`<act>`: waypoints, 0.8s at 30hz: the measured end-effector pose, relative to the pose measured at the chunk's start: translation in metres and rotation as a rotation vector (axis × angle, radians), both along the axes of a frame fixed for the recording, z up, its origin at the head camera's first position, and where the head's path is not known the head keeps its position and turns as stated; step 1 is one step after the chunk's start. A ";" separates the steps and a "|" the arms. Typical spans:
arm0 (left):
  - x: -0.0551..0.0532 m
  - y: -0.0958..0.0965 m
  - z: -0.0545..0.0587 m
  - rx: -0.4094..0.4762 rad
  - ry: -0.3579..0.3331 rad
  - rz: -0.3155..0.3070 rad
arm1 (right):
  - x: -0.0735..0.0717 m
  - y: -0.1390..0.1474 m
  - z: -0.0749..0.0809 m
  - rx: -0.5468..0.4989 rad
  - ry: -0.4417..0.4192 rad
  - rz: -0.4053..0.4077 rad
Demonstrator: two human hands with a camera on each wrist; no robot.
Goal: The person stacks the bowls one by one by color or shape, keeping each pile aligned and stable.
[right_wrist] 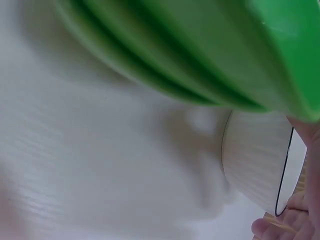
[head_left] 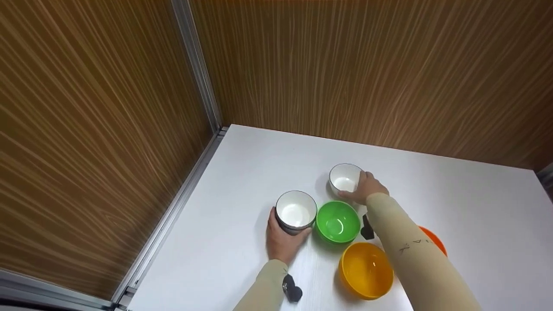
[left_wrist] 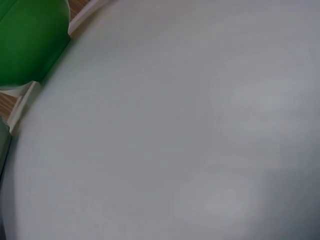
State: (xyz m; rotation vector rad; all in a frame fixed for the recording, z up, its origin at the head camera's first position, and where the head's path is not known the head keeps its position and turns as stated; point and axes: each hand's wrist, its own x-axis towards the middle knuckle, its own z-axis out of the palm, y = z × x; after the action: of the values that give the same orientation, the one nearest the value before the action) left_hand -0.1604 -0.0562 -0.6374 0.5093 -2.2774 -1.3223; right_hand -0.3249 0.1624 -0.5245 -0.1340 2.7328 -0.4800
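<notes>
In the head view my left hand (head_left: 283, 242) grips the near side of a stack of white bowls (head_left: 296, 209) with dark rims, thumb and fingers spread round it. Farther back and to the right, my right hand (head_left: 366, 188) holds another dark-rimmed white bowl (head_left: 344, 178) by its right side, the thumb at the near edge. A stack of green bowls (head_left: 338, 222) stands between the two. From the right wrist, the white bowl (right_wrist: 257, 155) appears beyond the green stack (right_wrist: 175, 55), with part of the hand (right_wrist: 312, 180) at its rim. Whether that bowl touches the table cannot be told.
A yellow bowl (head_left: 366, 271) stands nearer, beside the right forearm. An orange bowl (head_left: 435, 240) is partly hidden behind that sleeve. Everything is on a white table (head_left: 207, 242), with wood-grain panels (head_left: 345, 69) at the back and left. The left wrist view shows mostly tabletop.
</notes>
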 end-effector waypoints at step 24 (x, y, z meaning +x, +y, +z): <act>0.002 -0.001 0.004 0.007 -0.032 0.001 | -0.002 0.012 -0.004 -0.067 0.020 0.029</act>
State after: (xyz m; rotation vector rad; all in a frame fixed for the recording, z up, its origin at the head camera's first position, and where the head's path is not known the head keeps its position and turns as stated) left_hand -0.1588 -0.0575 -0.6338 0.5375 -2.2985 -1.3312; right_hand -0.3270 0.1744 -0.5284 -0.1967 2.7306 -0.5657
